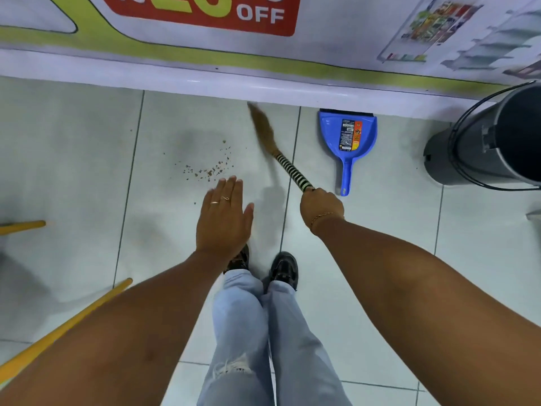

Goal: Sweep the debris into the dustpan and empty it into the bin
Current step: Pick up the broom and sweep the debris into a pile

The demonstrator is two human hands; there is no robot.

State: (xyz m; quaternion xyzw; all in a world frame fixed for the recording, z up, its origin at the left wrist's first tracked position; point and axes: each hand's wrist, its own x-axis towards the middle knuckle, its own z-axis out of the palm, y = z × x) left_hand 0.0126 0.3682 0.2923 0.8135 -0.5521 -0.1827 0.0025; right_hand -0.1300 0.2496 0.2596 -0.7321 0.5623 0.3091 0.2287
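Gripping the striped-handled straw broom point(288, 168) in your right hand point(321, 207), you're holding your left hand point(224, 218) open, flat, brown crumbs point(209, 168) just ahead of it, blue plastic dustpan point(348, 136) beyond your right.

yellow poles point(63, 329) lower left on tiled floor point(380, 230); sale banner point(202, 13) beyond.

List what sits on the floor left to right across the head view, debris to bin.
debris → broom, held in the right hand → blue dustpan → dark bin. The left hand hovers open below the debris, so it is left out of the order.
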